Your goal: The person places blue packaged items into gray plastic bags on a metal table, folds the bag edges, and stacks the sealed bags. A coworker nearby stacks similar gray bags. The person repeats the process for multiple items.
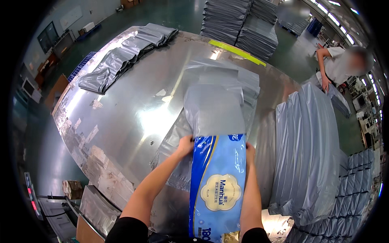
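A long blue pack of tissue paper with a cream flower-shaped label lies lengthwise in front of me. Its far end passes under the edge of a grey plastic bag, which looks filled out beyond that edge. At the left corner of the bag's mouth, my left hand is closed, its fingertips partly hidden. My right hand is closed along the right side, near the same edge, with most fingers behind the pack. More flat grey bags lie beneath and beyond this bag.
A folded row of grey bags lies at the table's far left. Filled grey packages stand close on my right, more behind the metal table. Yellow-green tape marks its far edge. Another person handles a grey package at right.
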Tool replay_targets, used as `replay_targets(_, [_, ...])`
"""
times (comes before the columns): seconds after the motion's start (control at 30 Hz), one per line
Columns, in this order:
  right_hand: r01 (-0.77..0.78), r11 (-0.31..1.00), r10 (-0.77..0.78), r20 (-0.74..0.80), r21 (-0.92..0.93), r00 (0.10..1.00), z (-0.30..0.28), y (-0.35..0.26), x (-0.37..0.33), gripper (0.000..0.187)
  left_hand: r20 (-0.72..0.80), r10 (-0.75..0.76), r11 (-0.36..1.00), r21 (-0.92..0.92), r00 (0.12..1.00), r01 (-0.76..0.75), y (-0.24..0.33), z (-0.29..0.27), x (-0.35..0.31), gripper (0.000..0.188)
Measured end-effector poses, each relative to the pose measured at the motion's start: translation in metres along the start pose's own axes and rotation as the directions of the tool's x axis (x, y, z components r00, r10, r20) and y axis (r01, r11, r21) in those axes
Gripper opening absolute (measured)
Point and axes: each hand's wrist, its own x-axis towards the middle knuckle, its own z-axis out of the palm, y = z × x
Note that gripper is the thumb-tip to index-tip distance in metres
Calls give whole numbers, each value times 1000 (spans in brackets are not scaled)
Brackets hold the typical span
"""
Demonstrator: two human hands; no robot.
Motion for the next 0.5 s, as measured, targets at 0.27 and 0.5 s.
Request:
replay_targets(0.27, [259,738,70,453,-623,889,-154,23,-348,14,500,192,979,-159,844,-128,19,-34,-306,33])
replay_targets(0.5, [233,792,-125,223,-564,967,-132,10,-436,15,376,-130,991,64,918,114,46,-40,-400,16])
